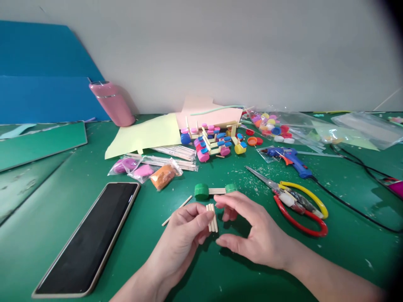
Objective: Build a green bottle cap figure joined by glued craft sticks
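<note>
Between the thumb and fingers of my left hand (185,230) is a small row of short wooden sticks (213,218), lined up side by side. My right hand (252,228) is just to the right of them, thumb and fingers apart, with nothing in it. Beyond my hands lies a piece made of two green bottle caps (201,191) joined by short wooden sticks (217,191); my right fingertips overlap its near side in view. One loose wooden stick (176,210) rests on the table to the left of my left hand.
Scissors (294,201) and a blue glue gun (289,159) with a black cord lie at right. A phone (88,239) is at left. Behind are bagged clay (162,176), bundled sticks (176,157), small cap-and-stick models (214,142), a bag of caps (277,126) and a pink tumbler (113,102).
</note>
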`<state>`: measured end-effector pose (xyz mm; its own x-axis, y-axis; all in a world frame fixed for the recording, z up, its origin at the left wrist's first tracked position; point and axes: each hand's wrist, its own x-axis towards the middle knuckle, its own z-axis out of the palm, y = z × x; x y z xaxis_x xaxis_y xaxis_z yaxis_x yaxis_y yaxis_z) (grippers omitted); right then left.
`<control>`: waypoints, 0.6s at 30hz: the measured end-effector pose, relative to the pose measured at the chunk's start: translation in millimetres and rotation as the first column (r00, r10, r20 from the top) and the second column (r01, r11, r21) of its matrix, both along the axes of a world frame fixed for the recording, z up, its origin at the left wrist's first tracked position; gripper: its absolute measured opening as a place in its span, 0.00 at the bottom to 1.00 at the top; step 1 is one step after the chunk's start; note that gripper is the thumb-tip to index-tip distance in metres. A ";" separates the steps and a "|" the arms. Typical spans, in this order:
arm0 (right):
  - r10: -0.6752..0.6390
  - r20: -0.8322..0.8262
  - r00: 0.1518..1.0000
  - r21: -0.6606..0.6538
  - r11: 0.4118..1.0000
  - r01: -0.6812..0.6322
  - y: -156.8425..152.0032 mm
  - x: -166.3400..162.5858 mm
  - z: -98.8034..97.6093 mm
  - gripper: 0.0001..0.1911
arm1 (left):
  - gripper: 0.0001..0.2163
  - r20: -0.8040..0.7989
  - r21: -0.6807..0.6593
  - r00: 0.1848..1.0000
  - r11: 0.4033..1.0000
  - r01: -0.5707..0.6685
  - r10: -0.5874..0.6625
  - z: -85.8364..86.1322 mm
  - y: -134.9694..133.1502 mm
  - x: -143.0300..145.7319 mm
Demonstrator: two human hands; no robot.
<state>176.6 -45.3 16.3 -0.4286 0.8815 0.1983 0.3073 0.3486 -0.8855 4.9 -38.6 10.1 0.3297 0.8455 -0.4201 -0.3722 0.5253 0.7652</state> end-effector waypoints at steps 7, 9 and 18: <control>0.050 0.126 0.991 0.141 0.988 -0.067 1.7 -0.8 -2.6 0.28 | 0.10 -0.007 0.010 0.999 0.999 0.048 -0.048 1.2 -2.9 2.0; 0.048 0.126 0.991 0.158 0.985 -0.068 2.3 -1.0 -2.1 0.27 | 0.10 -0.016 0.013 0.998 0.998 0.055 -0.055 1.9 -3.3 2.6; 0.033 0.139 0.990 0.177 0.983 -0.057 3.0 -0.3 -2.5 0.26 | 0.10 -0.044 0.013 0.997 0.998 0.062 -0.061 4.1 -2.6 3.0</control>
<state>176.2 -42.3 13.9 -0.5007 0.8158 0.2894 0.4004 0.5146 -0.7582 7.9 -41.2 14.2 0.3628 0.8302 -0.4232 -0.3058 0.5351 0.7875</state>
